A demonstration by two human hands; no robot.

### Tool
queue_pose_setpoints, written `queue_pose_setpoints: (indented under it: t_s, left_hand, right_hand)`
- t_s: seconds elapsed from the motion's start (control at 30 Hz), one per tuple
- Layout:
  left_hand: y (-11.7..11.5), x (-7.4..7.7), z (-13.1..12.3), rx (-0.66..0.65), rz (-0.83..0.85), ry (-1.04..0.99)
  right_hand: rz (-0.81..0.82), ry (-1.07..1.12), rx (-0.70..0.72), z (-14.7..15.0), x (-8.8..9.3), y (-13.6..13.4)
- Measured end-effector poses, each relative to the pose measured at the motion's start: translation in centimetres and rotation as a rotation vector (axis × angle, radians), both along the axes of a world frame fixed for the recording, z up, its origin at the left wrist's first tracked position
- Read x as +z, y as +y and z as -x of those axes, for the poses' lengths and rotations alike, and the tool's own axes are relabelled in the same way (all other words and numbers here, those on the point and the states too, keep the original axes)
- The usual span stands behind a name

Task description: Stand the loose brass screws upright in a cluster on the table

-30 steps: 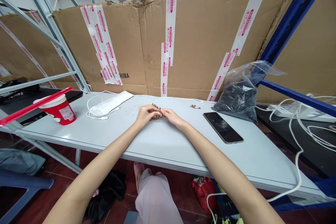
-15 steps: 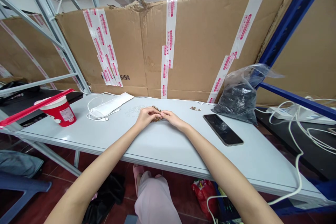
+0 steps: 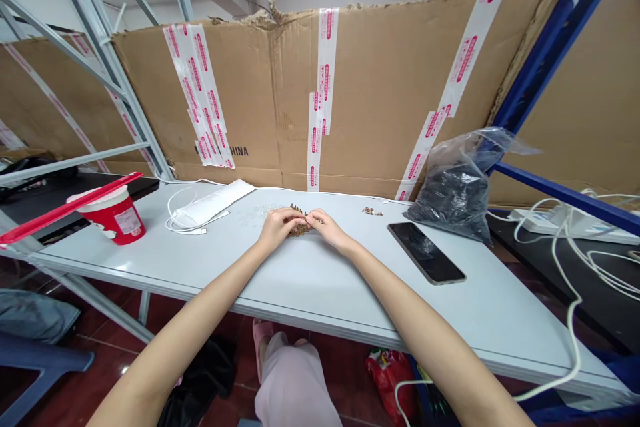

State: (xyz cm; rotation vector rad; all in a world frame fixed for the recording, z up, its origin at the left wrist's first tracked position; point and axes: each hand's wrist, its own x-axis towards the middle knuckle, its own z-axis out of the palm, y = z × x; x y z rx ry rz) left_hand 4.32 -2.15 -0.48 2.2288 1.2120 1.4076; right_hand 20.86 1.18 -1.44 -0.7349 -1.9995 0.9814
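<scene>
Both hands meet over the middle of the grey table, fingertips close together. My left hand [image 3: 278,223] is closed, its thumb and fingers pinched on a brown, spiky-edged piece [image 3: 300,230] whose exact kind I cannot make out. From the other side, my right hand [image 3: 326,225] pinches at the same piece with thumb and forefinger; whether it grips the piece or something tiny is hidden. Small clear bits [image 3: 255,212] lie scattered just left of my left hand. A little pile of small brownish metal-looking parts [image 3: 373,211] rests to the right, beyond my right hand.
A black phone [image 3: 427,253] and a clear bag of dark material [image 3: 453,190] are on the right. A white strip with a cable [image 3: 215,203] lies left, near a red cup [image 3: 117,217]. Taped cardboard [image 3: 250,93] stands along the back edge.
The view has tilted slightly, so everything sits a little lower. Both hands stay together at the brown piece, with only small finger shifts; more of the piece's lower edge shows.
</scene>
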Motion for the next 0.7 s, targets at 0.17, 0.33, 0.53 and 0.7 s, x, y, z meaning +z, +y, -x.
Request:
queue_pose_setpoints:
  t_s: [0.17,0.33,0.53,0.7]
  left_hand:
    - [0.15,-0.18,0.16,0.020,-0.066,0.091]
    - [0.13,-0.35,0.22,0.030,-0.114,0.117]
    - [0.18,-0.59,0.30,0.045,-0.180,0.122]
    - [0.21,-0.57,0.36,0.024,-0.191,0.166]
  right_hand:
    - [-0.015,0.007,-0.018,0.02,-0.14,0.22]
    - [-0.046,0.016,-0.048,0.18,0.05,-0.09]
    - [-0.108,-0.023,-0.070,0.26,-0.16,-0.11]
    - [-0.066,-0.052,-0.118,0.09,-0.10,-0.09]
